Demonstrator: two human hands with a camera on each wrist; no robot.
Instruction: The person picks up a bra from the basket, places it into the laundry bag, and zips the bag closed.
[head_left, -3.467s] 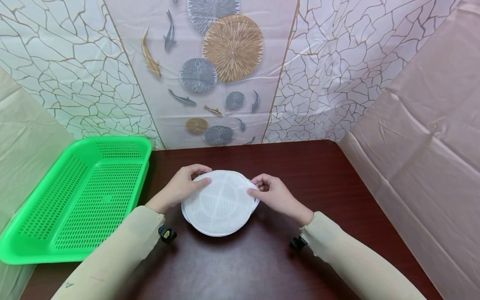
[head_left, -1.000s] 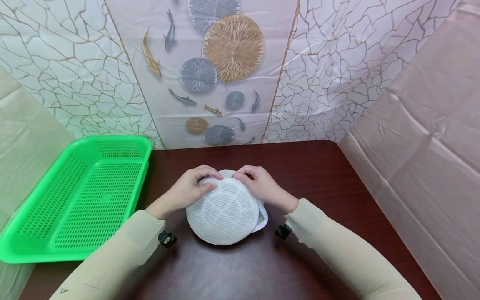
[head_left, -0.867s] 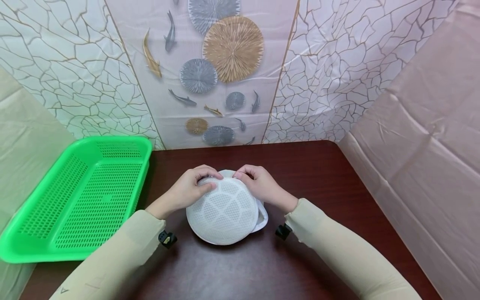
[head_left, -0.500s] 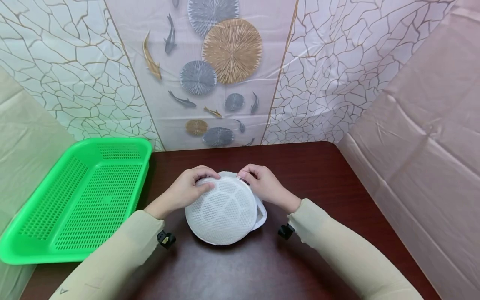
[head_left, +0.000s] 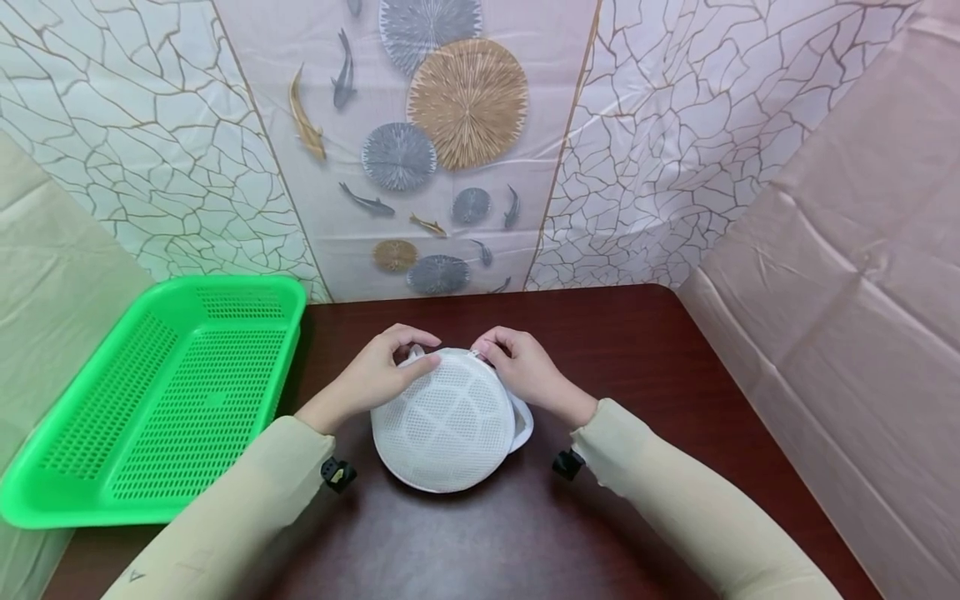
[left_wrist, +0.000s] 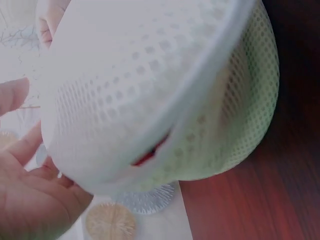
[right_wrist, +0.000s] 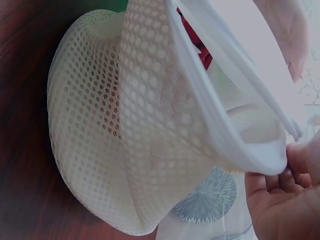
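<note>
A round white mesh laundry bag (head_left: 446, 421) stands slightly tilted on the dark table, its lid panel facing up. My right hand (head_left: 528, 371) pinches its far rim, where a small pale tip like a zipper pull pokes out. My left hand (head_left: 378, 371) curls round the far left of the rim, thumb above and fingers behind; in the left wrist view the thumb (left_wrist: 14, 96) stands off the mesh. Seen from the right wrist, the rim of the bag (right_wrist: 200, 90) gapes, and something red (right_wrist: 195, 40) shows inside. A white loop (head_left: 522, 425) sticks out at its right.
At the left stands a green perforated plastic basket (head_left: 213, 400). The brown table (head_left: 600, 350) ends against a patterned cloth backdrop (head_left: 465, 208), with a plain cloth wall (head_left: 825, 292) at the right.
From lying flatter, the bag has been turned so both hands meet at its far rim. Over the last half second my left thumb and fingers have shifted right and spread; the right hand barely moves.
</note>
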